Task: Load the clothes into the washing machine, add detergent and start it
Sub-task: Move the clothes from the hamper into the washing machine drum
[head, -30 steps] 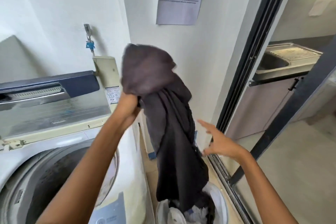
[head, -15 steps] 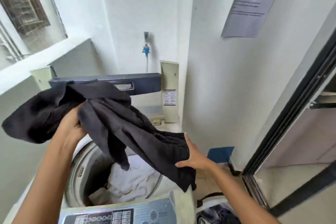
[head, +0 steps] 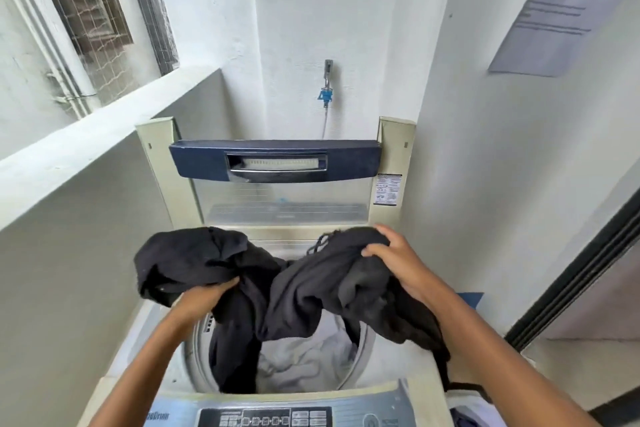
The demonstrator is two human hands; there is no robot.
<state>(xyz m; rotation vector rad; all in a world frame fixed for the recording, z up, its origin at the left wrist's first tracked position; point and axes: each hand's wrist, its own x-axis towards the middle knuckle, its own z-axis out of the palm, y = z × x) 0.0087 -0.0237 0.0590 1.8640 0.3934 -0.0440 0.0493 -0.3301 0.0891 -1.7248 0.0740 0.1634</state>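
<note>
One washing machine (head: 346,393) stands with its lid raised and pale laundry (head: 304,357) in the drum. Over the opening hangs a black garment (head: 304,288). The left hand (head: 204,298) grips one end and the right hand (head: 391,256) clutches the other. If released so, the right end may fall outside the rim.

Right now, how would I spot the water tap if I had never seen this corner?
Find the washing machine with its lid standing upright before the white back wall. Just above the lid's dark blue band sits the tap, a small metal fitting on the wall. Nothing else there has its bright blue connector and thin hose dropping behind the machine.
</note>
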